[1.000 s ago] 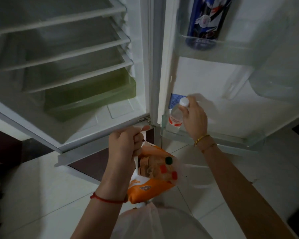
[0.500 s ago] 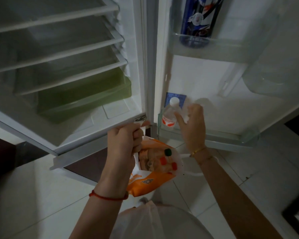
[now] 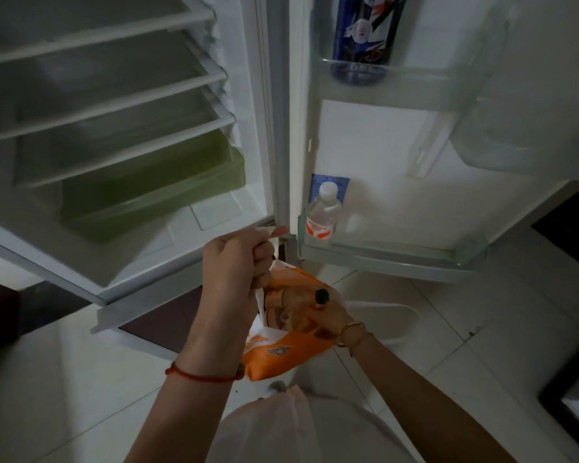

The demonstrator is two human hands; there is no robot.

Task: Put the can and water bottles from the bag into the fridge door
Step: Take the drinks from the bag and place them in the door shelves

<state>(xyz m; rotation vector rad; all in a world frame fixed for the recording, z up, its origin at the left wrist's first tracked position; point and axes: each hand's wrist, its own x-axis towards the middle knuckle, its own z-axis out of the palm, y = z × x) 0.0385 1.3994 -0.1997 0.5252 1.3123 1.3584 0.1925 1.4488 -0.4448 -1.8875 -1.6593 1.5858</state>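
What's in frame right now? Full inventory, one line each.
can: 1, blue with white and red print, upper door shelf
water bottle: 1, clear, white cap, red-white label, lower door shelf, left end, upright
bag: 1, orange and white, held below the fridge; contents partly hidden
crisper drawer: 1, green, bottom of fridge interior
fridge shelves: several, white-edged, nothing seen on them
bracelets: red on left wrist, gold on right
left hand: closed on the bag's handle
right hand: reaching into the bag, grip hidden

Clear plastic water bottle (image 3: 322, 215); glossy, seemingly plastic bag (image 3: 281, 355).
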